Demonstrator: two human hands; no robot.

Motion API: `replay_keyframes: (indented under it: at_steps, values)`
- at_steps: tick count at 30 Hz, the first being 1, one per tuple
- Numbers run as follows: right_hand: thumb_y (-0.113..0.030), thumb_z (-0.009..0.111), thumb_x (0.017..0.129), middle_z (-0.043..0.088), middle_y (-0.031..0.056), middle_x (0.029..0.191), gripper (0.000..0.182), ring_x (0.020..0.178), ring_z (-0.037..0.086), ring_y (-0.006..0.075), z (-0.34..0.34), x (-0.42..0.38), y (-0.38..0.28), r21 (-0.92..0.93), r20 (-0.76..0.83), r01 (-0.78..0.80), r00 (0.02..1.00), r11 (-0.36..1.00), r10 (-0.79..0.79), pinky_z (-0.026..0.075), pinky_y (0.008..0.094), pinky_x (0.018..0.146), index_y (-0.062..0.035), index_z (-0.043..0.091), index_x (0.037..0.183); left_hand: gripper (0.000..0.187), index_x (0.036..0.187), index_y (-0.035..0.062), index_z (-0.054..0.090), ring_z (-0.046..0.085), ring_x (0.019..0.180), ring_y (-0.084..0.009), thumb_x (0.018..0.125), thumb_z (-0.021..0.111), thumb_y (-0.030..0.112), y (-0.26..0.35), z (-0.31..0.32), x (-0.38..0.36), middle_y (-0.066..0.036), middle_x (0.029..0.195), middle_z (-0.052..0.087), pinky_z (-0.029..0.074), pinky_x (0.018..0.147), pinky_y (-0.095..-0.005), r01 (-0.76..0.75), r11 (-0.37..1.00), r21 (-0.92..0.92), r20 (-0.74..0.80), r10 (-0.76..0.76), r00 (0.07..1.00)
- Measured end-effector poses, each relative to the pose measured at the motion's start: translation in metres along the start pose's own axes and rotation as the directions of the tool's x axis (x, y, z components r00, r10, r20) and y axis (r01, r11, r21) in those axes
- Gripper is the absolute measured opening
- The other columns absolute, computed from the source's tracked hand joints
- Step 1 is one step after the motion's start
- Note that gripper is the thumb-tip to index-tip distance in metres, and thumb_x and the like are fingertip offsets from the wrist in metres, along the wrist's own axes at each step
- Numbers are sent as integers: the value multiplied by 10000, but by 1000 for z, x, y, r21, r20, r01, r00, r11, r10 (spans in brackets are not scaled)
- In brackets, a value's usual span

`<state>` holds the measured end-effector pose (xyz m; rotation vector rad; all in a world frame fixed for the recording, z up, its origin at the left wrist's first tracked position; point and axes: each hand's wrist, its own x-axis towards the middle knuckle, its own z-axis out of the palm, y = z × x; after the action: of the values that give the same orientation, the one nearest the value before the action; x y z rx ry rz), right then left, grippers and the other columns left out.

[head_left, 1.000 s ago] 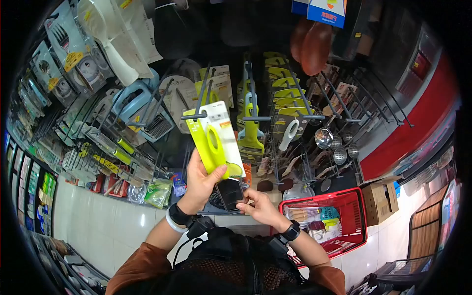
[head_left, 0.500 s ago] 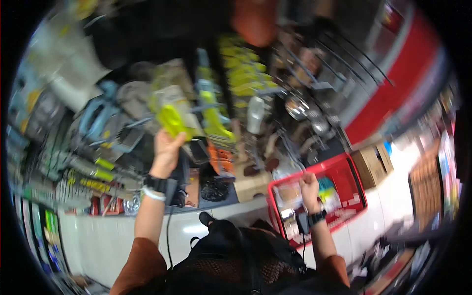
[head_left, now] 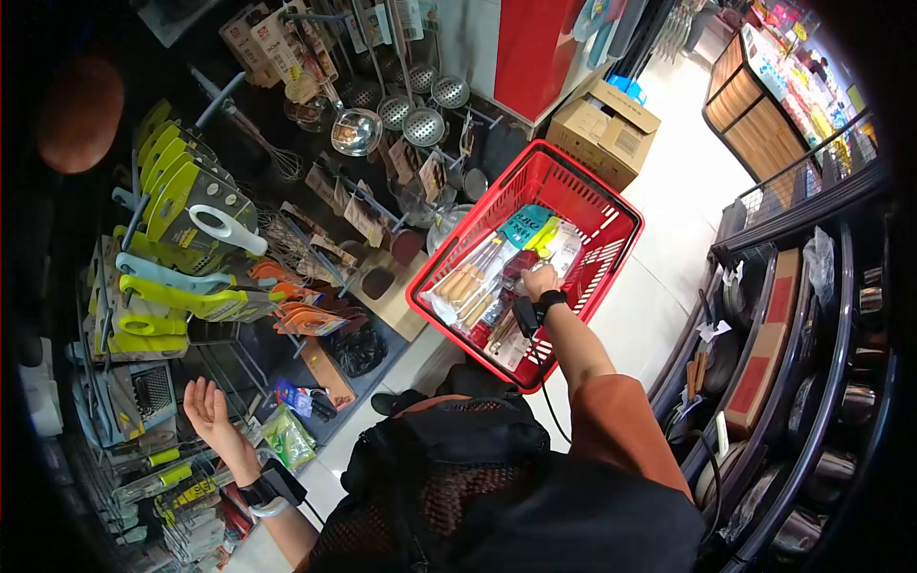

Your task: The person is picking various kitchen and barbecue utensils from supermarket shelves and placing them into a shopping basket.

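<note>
My left hand (head_left: 218,425) is at the lower left, empty, palm up with its fingers apart, near the hanging goods. My right hand (head_left: 542,280) reaches into a red basket (head_left: 478,212), its fingers closed above the packages; what they grip is hidden. Inside the basket are packaged tools with wooden handles (head_left: 465,284), a teal package (head_left: 525,225) and a yellow-green item in packaging. Left of the basket hang green-handled tools (head_left: 181,191), a white-handled one (head_left: 226,229) and orange tools (head_left: 310,318).
Metal ladles and skimmers (head_left: 422,126) hang at the top. An open cardboard box (head_left: 597,134) stands behind the basket. Dark shelves with pans and a long carton (head_left: 759,368) are at the right. A green bag (head_left: 287,437) lies on the lower left shelf.
The view has turned toward the right. My left hand has let go of the yellow-green packaged item and is open. My right hand is lower, among the basket's contents.
</note>
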<state>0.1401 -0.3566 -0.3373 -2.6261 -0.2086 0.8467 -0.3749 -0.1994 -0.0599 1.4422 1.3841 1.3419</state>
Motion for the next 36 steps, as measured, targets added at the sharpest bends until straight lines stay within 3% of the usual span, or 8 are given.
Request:
replay_keyframes:
  at_steps: [11, 17, 19, 22, 23, 25, 30, 36]
  values:
    - [-266, 578, 734, 583, 142, 1110, 304, 1059, 541, 321, 55, 69, 4, -292, 146, 151, 983, 945, -112, 458, 402, 855, -106, 654, 981, 439, 1250, 41, 382, 517, 1054, -208, 841, 534, -11, 19, 34, -43, -126, 1242, 444, 425, 869, -282, 106, 994, 24, 82, -108, 991]
    - [-298, 579, 713, 645, 151, 846, 239, 793, 633, 316, 42, 91, 21, -251, 184, 588, 809, 769, -559, 502, 401, 661, -96, 682, 787, 416, 1217, 36, 415, 543, 1009, -193, 830, 563, 2, 25, 52, -55, -123, 1233, 462, 431, 830, -268, 88, 995, 54, 143, -95, 985]
    - [-348, 567, 716, 633, 143, 752, 283, 715, 628, 301, 11, 56, 35, -245, -53, 870, 429, 428, -902, 500, 392, 603, -82, 640, 651, 391, 1193, 35, 436, 548, 997, -183, 826, 564, -9, 26, 57, -54, -117, 1222, 469, 431, 823, -265, 81, 997, -2, 248, -78, 966]
    - [-158, 614, 759, 587, 73, 747, 150, 601, 590, 207, -6, 35, 51, 584, 167, 178, 928, 792, -332, 510, 340, 551, -52, 548, 841, 313, 1122, 8, 472, 568, 949, -166, 823, 564, -18, 33, 64, -53, -119, 1118, 535, 434, 834, -267, 119, 993, -19, 379, -103, 920]
    - [-67, 611, 775, 556, 40, 768, 175, 595, 568, 161, -55, -41, 19, 881, 236, -209, 972, 424, -12, 512, 317, 540, -48, 504, 913, 290, 1100, -2, 479, 573, 934, -161, 823, 563, -18, 35, 65, -53, -119, 1079, 558, 436, 836, -266, 134, 991, -23, 477, -107, 872]
    - [48, 565, 791, 480, -1, 794, 223, 651, 525, 104, -85, -99, 18, 866, 87, 35, 972, 499, -219, 488, 256, 554, -46, 434, 946, 270, 1087, -10, 483, 573, 932, -160, 827, 557, -17, 40, 68, -56, -113, 1025, 583, 446, 827, -261, 140, 990, -26, 584, -99, 805]
    - [49, 553, 802, 531, 25, 841, 174, 687, 526, 91, -101, -196, 3, 754, 103, 454, 632, 475, -768, 449, 231, 613, -23, 445, 919, 489, 1185, 20, 422, 517, 1052, -190, 759, 662, 33, 55, 73, -61, -117, 1125, 538, 429, 875, -305, 93, 990, -106, 752, 18, 658]
    - [21, 633, 761, 513, 26, 679, 172, 661, 509, 85, -67, -306, -95, 631, 368, 673, 178, 386, -913, 432, 236, 602, -14, 482, 835, 932, 1351, 20, 171, 400, 1204, -222, 656, 788, 88, 63, 48, -66, -120, 1287, 406, 330, 998, -369, 181, 838, -515, 667, 260, 698]
